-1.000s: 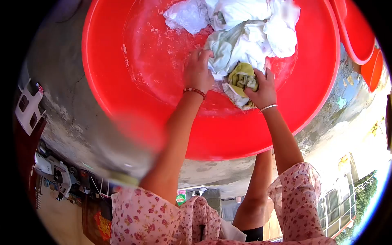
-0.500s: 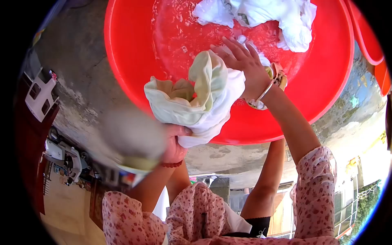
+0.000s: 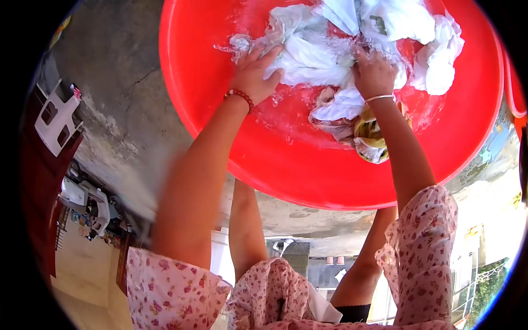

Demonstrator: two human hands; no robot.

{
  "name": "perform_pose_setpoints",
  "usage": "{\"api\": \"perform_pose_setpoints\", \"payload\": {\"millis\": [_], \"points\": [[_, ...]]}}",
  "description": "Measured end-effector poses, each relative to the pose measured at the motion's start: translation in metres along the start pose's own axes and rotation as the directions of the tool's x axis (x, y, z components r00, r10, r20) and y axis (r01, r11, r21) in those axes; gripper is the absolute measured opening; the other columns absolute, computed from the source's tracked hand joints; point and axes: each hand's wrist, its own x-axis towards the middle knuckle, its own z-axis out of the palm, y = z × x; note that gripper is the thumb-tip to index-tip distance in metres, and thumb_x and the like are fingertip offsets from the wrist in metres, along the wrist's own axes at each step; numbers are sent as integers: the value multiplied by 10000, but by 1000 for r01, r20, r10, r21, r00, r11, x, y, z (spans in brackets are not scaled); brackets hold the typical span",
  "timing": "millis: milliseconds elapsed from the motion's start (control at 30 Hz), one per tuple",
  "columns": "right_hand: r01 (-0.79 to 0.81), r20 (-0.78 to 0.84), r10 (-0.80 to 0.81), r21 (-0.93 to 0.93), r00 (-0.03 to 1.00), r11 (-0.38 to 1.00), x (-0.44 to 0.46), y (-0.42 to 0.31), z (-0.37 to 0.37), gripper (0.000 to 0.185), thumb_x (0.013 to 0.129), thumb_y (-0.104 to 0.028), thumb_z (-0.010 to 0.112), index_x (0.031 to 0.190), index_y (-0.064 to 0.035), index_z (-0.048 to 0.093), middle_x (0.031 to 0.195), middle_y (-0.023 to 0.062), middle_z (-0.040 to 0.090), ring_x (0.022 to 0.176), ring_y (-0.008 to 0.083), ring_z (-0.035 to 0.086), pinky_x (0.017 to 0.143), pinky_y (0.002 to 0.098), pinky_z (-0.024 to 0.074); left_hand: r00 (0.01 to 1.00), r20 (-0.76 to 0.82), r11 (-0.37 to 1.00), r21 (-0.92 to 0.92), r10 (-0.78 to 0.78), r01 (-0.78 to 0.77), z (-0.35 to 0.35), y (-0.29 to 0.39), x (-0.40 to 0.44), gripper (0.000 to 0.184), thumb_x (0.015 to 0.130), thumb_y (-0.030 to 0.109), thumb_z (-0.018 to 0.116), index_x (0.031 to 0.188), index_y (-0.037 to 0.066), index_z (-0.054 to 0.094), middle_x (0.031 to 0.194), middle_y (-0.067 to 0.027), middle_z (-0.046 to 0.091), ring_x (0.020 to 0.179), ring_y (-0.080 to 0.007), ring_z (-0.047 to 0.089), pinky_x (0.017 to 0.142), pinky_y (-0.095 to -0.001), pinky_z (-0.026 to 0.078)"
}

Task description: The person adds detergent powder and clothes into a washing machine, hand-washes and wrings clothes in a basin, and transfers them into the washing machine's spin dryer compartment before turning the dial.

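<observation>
Floral sleeves (image 3: pixel 176 289) fill the lower frame, with a bare leg (image 3: pixel 246 225) between them. The right forearm (image 3: pixel 407 151) crosses in front of a yellow-green cloth (image 3: pixel 367 129), hiding part of it. The left hand (image 3: pixel 257 74), fingers spread and gripping nothing visible, lies at the left end of a wet white cloth (image 3: pixel 316 58), upper middle of the frame. The right hand (image 3: pixel 375 74) curls its fingers down at that cloth's right end; whether it grips, I cannot tell. A large red basin (image 3: pixel 308 184) contains these cloths, some water and a white bundle (image 3: pixel 443 55) at upper right. Beyond its rim lie concrete floor (image 3: pixel 118 104), a pale stool (image 3: pixel 56 118) at left and another red vessel (image 3: pixel 514 82) at the right edge.
</observation>
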Motion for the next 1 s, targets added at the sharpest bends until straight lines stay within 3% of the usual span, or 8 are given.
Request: {"api": "perform_pose_setpoints", "payload": {"millis": [100, 300, 500, 600, 667, 800, 933, 1000], "points": [[-205, 15, 224, 469, 974, 859, 20, -9, 28, 422, 695, -102, 570, 1114, -143, 591, 940, 176, 633, 854, 372, 595, 770, 410, 477, 943, 165, 497, -816, -289, 295, 4, 35, -3, 592, 893, 508, 475, 1360, 156, 382, 1306, -52, 463, 1205, -211, 424, 952, -407, 377], [362, -269, -464, 924, 844, 124, -101, -86, -161, 365, 600, -44, 586, 960, -102, 613, 830, 63, 595, 679, 245, 591, 534, 324, 474, 902, 400, -634, -658, 163, 406, -19, 91, -12, 641, 880, 518, 464, 1333, 73, 377, 1259, -102, 495, 1108, -237, 510, 914, -377, 451], [726, -694, -242, 582, 678, 367, -57, -113, -90, 296, 657, -267, 669, 923, -154, 605, 764, 41, 593, 613, 230, 604, 478, 350, 479, 884, 332, -543, -832, -330, 110, -45, 92, -67, 533, 879, 374, 484, 1287, 41, 401, 1193, -121, 540, 1055, -244, 546, 914, -356, 447], [153, 77, -174, 217, 982, 964, 5, -46, -49, 374, 795, -349, 571, 1088, -117, 566, 921, 122, 622, 776, 302, 622, 639, 429, 502, 882, 258, -232, -957, -394, 176, -53, 86, -84, 571, 857, 381, 516, 1302, 47, 386, 1263, -120, 494, 1111, -244, 512, 913, -382, 434], [-34, -182, 99, 330, 978, 943, 17, -32, -9, 335, 816, -364, 552, 1044, -118, 567, 884, 117, 637, 822, 295, 624, 676, 423, 498, 781, 301, -47, -943, -548, 330, -83, 100, -82, 635, 854, 464, 495, 1343, 76, 375, 1375, -122, 382, 1248, -279, 385, 993, -475, 330], [335, -231, -308, 88, 923, 938, -11, -18, -9, 330, 790, -316, 601, 1051, -118, 562, 924, 122, 642, 876, 303, 625, 733, 442, 485, 766, 183, 349, -809, -617, 474, -51, 48, -78, 664, 875, 432, 501, 1412, 121, 266, 1442, -82, 282, 1319, -302, 265, 1028, -523, 231], [-265, 154, 223, 364, 963, 893, 9, -7, -5, 263, 732, -178, 628, 989, -138, 585, 883, 113, 650, 874, 329, 617, 744, 438, 478, 798, 341, 212, -844, -497, 493, -13, 77, -77, 738, 853, 477, 544, 1438, 173, 214, 1478, -110, 202, 1363, -357, 123, 1026, -602, 180], [92, -94, -40, 655, 995, 750, -6, -21, -14, 218, 662, -65, 586, 875, -114, 601, 828, 134, 636, 829, 346, 605, 707, 400, 479, 741, 454, -83, -874, -495, 480, -10, 99, -72, 783, 836, 517, 556, 1445, 187, 191, 1483, -126, 176, 1367, -371, 79, 1017, -634, 157]]}}
